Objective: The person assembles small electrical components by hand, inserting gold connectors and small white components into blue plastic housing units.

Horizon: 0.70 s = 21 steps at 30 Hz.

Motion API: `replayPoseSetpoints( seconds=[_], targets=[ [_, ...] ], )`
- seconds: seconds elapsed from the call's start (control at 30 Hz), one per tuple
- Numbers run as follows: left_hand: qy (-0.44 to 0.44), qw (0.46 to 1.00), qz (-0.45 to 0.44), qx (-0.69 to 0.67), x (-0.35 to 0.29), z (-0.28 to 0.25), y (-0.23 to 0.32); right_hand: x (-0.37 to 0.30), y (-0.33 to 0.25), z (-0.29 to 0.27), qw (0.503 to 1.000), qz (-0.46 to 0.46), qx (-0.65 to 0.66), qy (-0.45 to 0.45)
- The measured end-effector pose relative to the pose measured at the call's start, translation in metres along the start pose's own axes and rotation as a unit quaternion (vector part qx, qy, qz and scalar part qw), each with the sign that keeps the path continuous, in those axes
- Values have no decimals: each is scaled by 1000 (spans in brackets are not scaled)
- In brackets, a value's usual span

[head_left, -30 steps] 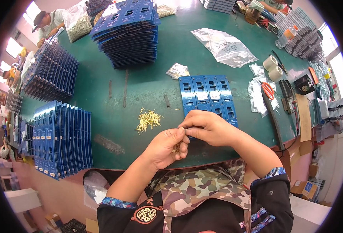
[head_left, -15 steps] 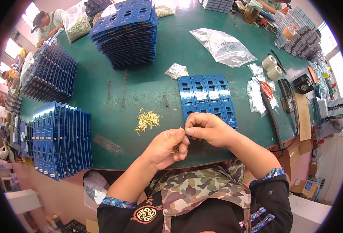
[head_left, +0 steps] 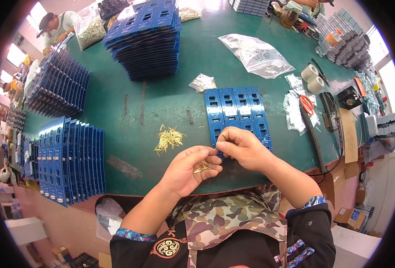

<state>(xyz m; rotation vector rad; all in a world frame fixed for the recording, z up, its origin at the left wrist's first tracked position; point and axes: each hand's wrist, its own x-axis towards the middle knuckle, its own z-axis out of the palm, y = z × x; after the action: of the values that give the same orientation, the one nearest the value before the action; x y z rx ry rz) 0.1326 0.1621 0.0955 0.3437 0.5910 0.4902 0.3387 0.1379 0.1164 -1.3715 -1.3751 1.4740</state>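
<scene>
Several thin gold-coloured pins (head_left: 201,167) lie in the curled palm of my left hand (head_left: 189,172). The thumb and forefinger of my right hand (head_left: 243,148) are pinched together, touching the left fingertips; what sits between them is too small to make out clearly. Both hands are over the near edge of a blue circuit board panel (head_left: 238,111), which lies flat on the table with rows of rectangular cutouts. Left of the panel is a loose heap of the same gold pins (head_left: 169,139). A small clear bag (head_left: 202,82) touches the table by the panel's far left corner.
Stacks of blue panels stand at left (head_left: 70,161) and at the back (head_left: 146,44). A large clear plastic bag (head_left: 256,54) lies beyond the panel. To the right are tape rolls (head_left: 312,78), orange-handled cutters (head_left: 307,105) and a small black fan (head_left: 349,97). Other people sit at the far side.
My left fingers have uncurled a little, so the pins in the palm show more. The right hand has shifted slightly and stays pinched.
</scene>
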Motion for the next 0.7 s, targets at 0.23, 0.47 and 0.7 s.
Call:
replayPoseSetpoints(
  seconds=[0.23, 0.47, 0.7],
  targets=[
    [86, 994, 63, -7, 0, 5, 2, 1, 1, -31, 947, -117, -283, 96],
    [75, 994, 53, 63, 6, -4, 0, 6, 4, -31, 917, -113, -379, 58],
    [89, 993, 46, 69, 6, -5, 1, 7, 2, -29, 901, -134, -410, 36]
  ],
)
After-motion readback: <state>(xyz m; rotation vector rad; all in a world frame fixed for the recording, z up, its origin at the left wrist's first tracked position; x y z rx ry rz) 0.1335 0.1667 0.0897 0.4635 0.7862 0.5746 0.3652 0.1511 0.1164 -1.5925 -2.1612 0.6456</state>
